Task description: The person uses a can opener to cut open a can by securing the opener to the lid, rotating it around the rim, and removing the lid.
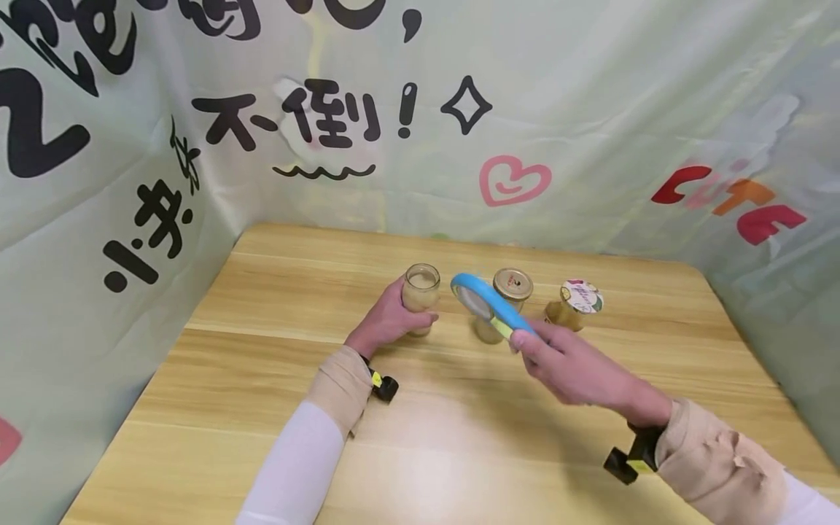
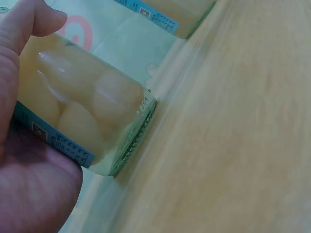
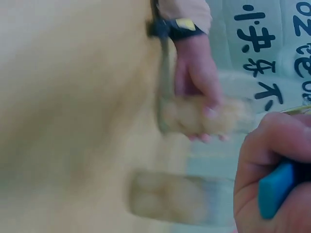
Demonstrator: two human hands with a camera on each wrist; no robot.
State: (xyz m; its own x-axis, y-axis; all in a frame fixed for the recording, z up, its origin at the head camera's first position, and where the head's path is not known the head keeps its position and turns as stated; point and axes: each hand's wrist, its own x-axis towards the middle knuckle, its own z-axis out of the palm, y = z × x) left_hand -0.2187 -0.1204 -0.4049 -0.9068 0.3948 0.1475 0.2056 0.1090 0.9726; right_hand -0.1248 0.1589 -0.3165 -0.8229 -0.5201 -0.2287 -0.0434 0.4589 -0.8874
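Observation:
My left hand [image 1: 390,319] grips a lidless glass jar [image 1: 421,295] around its side, thumb in front. Pale round fruit pieces [image 2: 80,124] in liquid fill it, and a blue label [image 2: 53,138] shows in the left wrist view. The jar stands upright, its base at the wooden tabletop. My right hand [image 1: 574,361] holds the handle of a blue and yellow-green jar opener [image 1: 492,297], raised just right of the open jar. A round greyish disc [image 1: 474,302], resembling a lid, sits within the opener's loop. The right wrist view shows the handle end [image 3: 276,189] in my curled fingers.
Behind the opener stands a second jar with a gold lid [image 1: 513,283]. Farther right is a third jar, its lid [image 1: 582,297] white and patterned. A printed cloth [image 1: 577,131] rises along the table's back and sides. The wooden table [image 1: 420,452] extends toward me.

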